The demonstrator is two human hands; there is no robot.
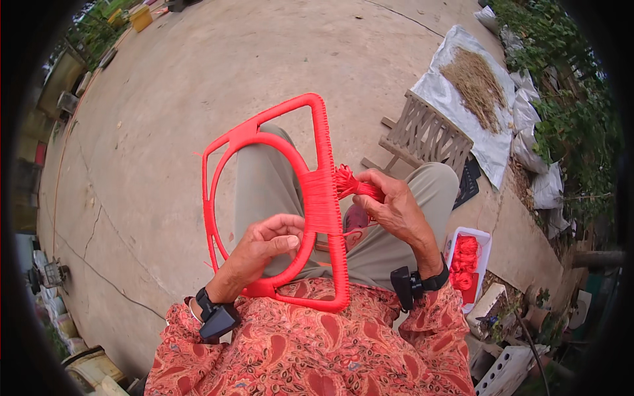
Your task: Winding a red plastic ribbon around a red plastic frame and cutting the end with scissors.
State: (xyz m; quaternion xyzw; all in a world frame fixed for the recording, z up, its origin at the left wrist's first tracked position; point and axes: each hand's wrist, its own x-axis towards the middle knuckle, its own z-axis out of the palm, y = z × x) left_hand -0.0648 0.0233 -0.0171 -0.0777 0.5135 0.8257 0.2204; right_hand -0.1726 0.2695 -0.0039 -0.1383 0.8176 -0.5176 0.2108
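Observation:
A rectangular frame with a ring inside it [319, 204], wrapped in red cord, stands tilted over my lap. My left hand [267, 243] reaches into the ring from the lower left, its fingers curled against the ring's right inner edge; their tips are partly hidden. Just right of the frame, my right hand [391, 203] grips a looped bundle of red cord [348, 183] between thumb and fingers. Thin strands hang below the bundle near the frame's right bar. Tight turns of cord cover the wide joint between ring and right bar.
At my right stands a white tub [485, 254] with red cord inside. Beyond my right knee is a slatted wooden stool [429, 132], beside a pale sheet [456, 56] bearing dried plant matter. Blocks and clutter lie lower right. A yellow bucket [140, 18] sits far left on concrete.

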